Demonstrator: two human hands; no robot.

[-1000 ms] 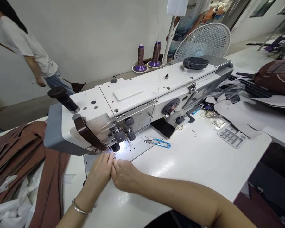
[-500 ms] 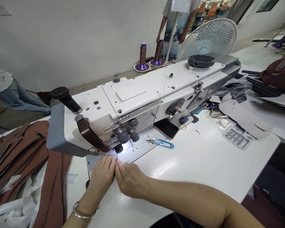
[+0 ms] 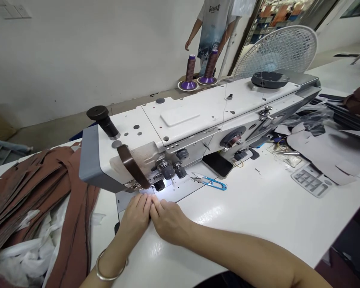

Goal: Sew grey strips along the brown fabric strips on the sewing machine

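Observation:
Under the head of a white and grey sewing machine (image 3: 183, 116), both my hands meet at the lit needle area. My left hand (image 3: 137, 212), a metal bangle on its wrist, has its fingers bent together at the near edge of a small pale grey fabric piece (image 3: 145, 191). Close against it, my right hand (image 3: 168, 220) pinches the same edge with thumb and fingers. My fingers cover most of the fabric. Blue-handled thread snips (image 3: 211, 183) lie on the bed to the right, near a dark phone (image 3: 218, 164).
Brown cut pieces (image 3: 45, 176) are heaped at the left with white scraps. Two thread cones (image 3: 191, 69) stand behind the machine, by a white fan (image 3: 279, 52). Pale offcuts (image 3: 321, 148) and a stencil-like plate (image 3: 310, 182) lie at right. A person (image 3: 214, 32) stands beyond.
My head view has swung left, so the scene sits further right. Both hands are nearer the needle, and less of the fabric shows. A person at far left has left the view.

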